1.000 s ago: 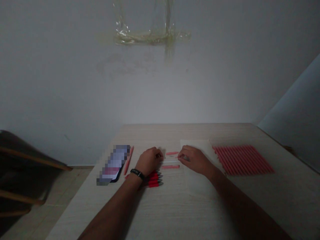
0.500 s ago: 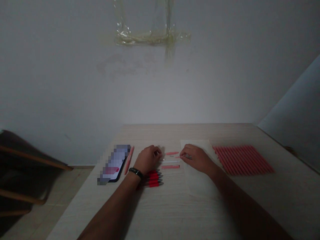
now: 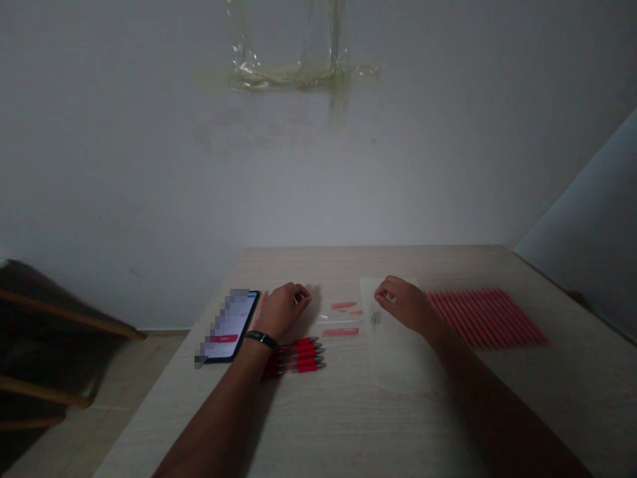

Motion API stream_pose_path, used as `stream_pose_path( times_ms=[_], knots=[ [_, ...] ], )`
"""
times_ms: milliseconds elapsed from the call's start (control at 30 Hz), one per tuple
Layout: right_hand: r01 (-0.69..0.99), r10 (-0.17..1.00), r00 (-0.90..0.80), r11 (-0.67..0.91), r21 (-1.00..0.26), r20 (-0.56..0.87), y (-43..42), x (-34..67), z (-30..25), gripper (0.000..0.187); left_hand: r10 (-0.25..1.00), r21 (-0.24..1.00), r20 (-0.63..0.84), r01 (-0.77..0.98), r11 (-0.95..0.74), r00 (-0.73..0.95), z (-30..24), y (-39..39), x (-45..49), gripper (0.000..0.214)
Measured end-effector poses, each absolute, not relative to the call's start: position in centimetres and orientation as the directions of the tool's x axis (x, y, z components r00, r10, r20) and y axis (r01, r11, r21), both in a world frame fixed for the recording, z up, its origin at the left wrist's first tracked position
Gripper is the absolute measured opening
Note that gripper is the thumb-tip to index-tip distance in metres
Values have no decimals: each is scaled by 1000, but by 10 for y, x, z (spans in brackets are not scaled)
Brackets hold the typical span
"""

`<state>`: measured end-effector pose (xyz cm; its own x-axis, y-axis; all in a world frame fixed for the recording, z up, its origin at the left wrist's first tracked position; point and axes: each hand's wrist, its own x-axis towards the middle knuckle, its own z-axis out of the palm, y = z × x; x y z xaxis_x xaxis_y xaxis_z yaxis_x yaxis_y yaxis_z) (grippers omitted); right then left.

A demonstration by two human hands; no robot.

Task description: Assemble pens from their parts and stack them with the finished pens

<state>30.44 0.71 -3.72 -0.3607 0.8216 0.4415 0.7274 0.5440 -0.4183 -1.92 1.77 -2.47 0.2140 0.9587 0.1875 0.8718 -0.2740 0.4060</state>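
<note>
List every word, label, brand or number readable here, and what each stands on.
None can be read. The black smartphone shows a red screen button, but its screen is pixelated; the red-barrelled pens and the dark mark on the white paper sheet are too small or blurred to read.

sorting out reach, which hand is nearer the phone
Left hand: it lies just right of the phone, close beside it. The right hand is much farther right, over the paper sheet.

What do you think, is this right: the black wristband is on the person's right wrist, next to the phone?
No: the black wristband is on the left wrist, not the right, next to the phone, as the head view shows.
</note>
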Motion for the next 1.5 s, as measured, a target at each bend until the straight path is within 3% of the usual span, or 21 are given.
stream_pose_path(
  times_ms=[233, 533, 733, 1000, 1167, 1500],
  knots=[
    [735, 822, -369, 544, -405, 433, 7, 303, -38, 12, 960, 399, 169, 875, -275, 224, -21, 17, -18, 19],
    [702, 825, -453, 563, -436, 336, 0, 278, -45, 5, 903, 426, 97, 802, -418, 419, -21, 8, -4, 17],
    [718, 828, -469, 561, -412, 308, -2, 266, -49, 5, 889, 448, 87, 780, -438, 449, -33, 9, 0, 10],
    [637, 788, -463, 614, -467, 406, -3, 262, -43, 5, 879, 540, 176, 703, -463, 443, -27, 3, 12, 10],
    [613, 745, -476, 662, -431, 467, -7, 255, -39, 4, 852, 566, 203, 652, -504, 482, -21, -6, 26, 10],
    [627, 737, -516, 672, -394, 435, -12, 252, -35, 7, 847, 607, 199, 617, -501, 493, -20, -10, 31, 10]
  ],
)
